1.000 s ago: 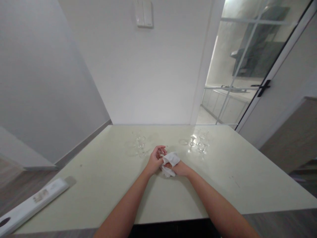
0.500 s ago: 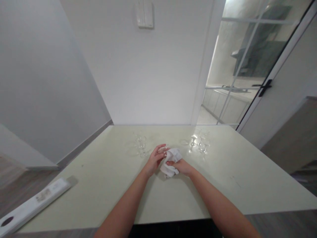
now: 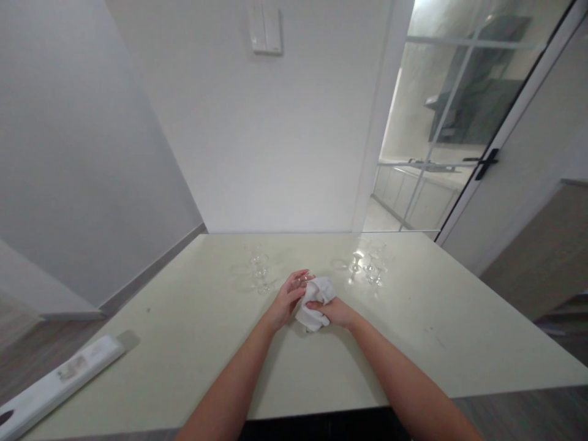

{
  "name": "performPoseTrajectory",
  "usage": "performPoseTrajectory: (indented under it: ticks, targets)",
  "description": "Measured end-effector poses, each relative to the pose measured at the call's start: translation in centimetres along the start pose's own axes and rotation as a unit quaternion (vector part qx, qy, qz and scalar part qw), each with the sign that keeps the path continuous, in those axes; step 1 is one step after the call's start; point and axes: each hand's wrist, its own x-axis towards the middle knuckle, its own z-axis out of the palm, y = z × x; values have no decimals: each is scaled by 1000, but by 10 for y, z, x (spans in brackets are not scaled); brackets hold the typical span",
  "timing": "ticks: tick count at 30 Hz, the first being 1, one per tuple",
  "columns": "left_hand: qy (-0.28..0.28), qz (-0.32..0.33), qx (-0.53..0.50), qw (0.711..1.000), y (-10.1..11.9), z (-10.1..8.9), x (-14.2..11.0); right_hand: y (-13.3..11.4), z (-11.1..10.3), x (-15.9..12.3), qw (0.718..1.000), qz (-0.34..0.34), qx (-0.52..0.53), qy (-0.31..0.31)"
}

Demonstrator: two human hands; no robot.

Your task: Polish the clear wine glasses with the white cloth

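Near the middle of the table, my left hand (image 3: 288, 299) is closed around a clear stemmed glass (image 3: 301, 282), largely covered by the fingers and a white cloth. My right hand (image 3: 334, 309) grips the white cloth (image 3: 313, 315), its thumb lying across the folds, and presses it against the glass. The cloth bunches between both hands and hangs toward the tabletop. Beyond my left hand stand several clear stemmed glasses (image 3: 261, 269). Another cluster of clear stemmed glasses (image 3: 373, 267) is on the right, past my right hand.
The pale table (image 3: 193, 355) runs up to a white wall (image 3: 275, 141). A long white box (image 3: 68, 376) with a dark oval mark lies at the left front corner. A glass-paned door with a black handle (image 3: 487, 163) is on the right.
The view has shifted slightly. The glass has tilted or turned a little in my left hand, and the cloth has moved slightly against it. The other glasses have stayed in place.
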Motion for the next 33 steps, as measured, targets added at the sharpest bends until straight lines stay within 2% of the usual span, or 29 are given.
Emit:
performPoseTrajectory:
  ticks: [4, 10, 15, 19, 22, 26, 28, 29, 33]
  targets:
    - [61, 12, 44, 997, 0, 0, 2, -1, 3, 2, 998, -45, -33, -8]
    - [16, -26, -55, 998, 3, 0, 0, -9, 1, -2, 1000, 7, 15, -21]
    - [66, -15, -29, 997, -4, -1, 3, -11, 3, -2, 999, -22, -37, -14]
    - [104, 1, -55, 993, -6, -2, 6, -7, 4, 3, 997, -46, -63, -5]
    - [139, 52, -72, 986, -4, -5, 9, -3, -1, 10, 993, -74, -49, 78]
    - [140, 111, -97, 979, 0, -12, 11, 1, -14, 20, 963, -38, 37, 264]
    - [142, 131, -103, 976, 2, -15, 11, 2, -18, 22, 952, -24, 86, 294]
    - [142, 137, -101, 975, 3, -16, 11, 2, -18, 23, 954, -13, 110, 280]
    - [111, 135, -63, 983, 3, -15, 9, 2, -6, 20, 973, 41, 170, 148]
